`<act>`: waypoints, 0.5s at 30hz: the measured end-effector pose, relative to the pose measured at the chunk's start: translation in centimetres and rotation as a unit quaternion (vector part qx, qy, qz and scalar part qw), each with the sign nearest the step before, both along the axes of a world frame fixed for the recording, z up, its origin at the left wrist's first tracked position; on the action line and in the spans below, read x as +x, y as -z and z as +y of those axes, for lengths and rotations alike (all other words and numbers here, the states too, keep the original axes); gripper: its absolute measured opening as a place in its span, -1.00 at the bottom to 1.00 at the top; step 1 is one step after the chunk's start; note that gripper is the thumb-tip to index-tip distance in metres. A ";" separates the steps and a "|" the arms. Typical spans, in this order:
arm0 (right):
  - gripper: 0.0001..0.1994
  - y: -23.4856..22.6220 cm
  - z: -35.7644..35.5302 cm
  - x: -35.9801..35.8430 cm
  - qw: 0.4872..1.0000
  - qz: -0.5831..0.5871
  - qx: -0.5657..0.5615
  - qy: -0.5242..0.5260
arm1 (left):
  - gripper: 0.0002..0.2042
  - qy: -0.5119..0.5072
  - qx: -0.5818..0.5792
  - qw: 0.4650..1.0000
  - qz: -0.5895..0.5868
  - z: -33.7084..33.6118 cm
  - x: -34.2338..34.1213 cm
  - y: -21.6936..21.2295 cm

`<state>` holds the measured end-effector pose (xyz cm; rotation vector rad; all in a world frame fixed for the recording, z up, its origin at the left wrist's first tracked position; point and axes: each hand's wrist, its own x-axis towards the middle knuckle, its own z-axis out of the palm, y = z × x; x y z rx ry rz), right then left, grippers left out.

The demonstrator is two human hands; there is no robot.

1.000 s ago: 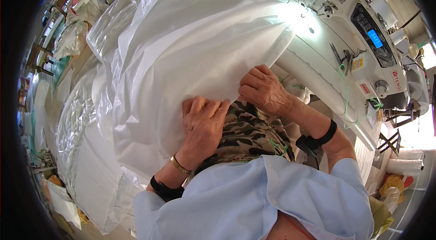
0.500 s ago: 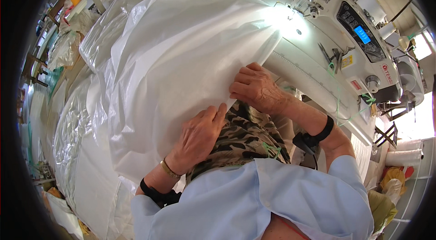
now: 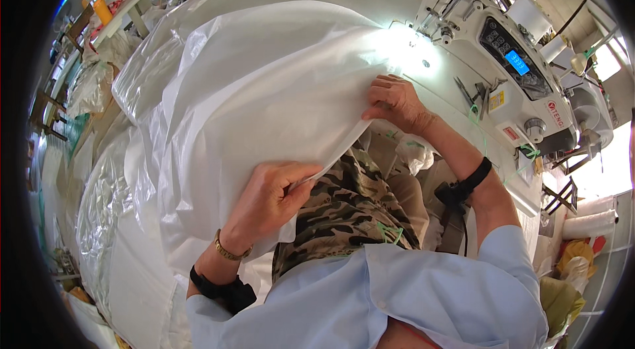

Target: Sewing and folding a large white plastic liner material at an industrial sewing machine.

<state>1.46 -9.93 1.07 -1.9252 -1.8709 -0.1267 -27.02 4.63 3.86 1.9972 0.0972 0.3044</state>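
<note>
A large sheet of shiny white fabric (image 3: 264,104) spreads over the table and hangs toward my lap in loose folds. My left hand (image 3: 271,193) pinches its near edge between thumb and fingers. Farther right along the same edge, my right hand (image 3: 397,103) is closed on the fabric with curled fingers. Between the two hands the edge runs fairly straight. Its far right corner reaches under the lit needle area of a white sewing machine (image 3: 522,71), where glare hides the needle and presser foot.
Scissors (image 3: 465,90) and other small tools lie on the machine bed, with green thread nearby. Clear plastic-like sheeting (image 3: 109,177) is heaped at the left. White rolls (image 3: 589,220) and bags stand at the lower right. Thread cones (image 3: 529,13) top the machine.
My hands have moved apart along the edge: the right up toward the needle area, the left down and left. The left fingers, earlier stretched flatter, now pinch the edge.
</note>
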 end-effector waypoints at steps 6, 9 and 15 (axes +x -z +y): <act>-0.66 0.3 0.1 3.4 0.999 0.026 -0.022 0.029 | -0.78 -0.012 -0.003 1.000 -0.005 1.1 0.0 0.7; -0.65 -0.2 -0.1 4.8 0.999 0.023 -0.019 0.036 | -0.79 -0.015 0.002 1.000 0.024 1.5 -0.2 1.1; -0.62 0.0 -0.5 7.8 0.997 0.009 -0.027 0.066 | -0.78 -0.020 0.021 0.999 0.032 1.7 -0.1 2.0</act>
